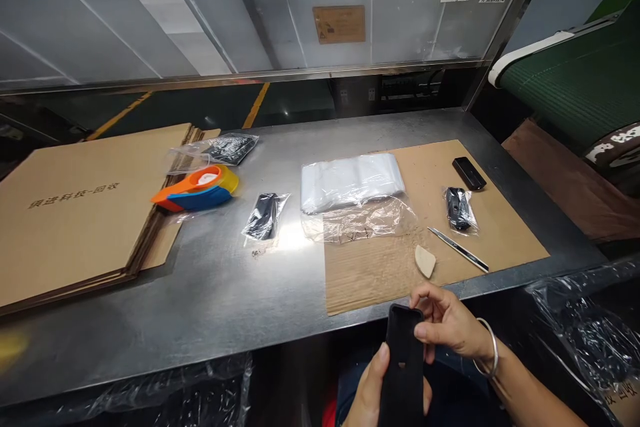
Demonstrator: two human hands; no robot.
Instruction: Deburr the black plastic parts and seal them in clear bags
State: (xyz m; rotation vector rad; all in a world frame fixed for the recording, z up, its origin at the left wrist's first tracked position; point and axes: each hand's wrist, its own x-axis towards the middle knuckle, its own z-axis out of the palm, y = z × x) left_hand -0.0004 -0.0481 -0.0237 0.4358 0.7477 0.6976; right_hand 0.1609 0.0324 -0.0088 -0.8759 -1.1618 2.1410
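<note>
Holding the black case [401, 377] in the left hand [369, 383], with the thumb along its left edge. Also gripping its upper right corner with the right hand [447, 325], between thumb and bent fingers. Just beyond these right fingers, on the cardboard sheet [365, 273], can see a beige wedge [425, 261] and, more to the right, a slim knife [457, 249].

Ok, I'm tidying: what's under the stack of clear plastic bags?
Brown cardboard shows right of the stack, metal table to its left; whatever lies directly beneath is covered.
</note>
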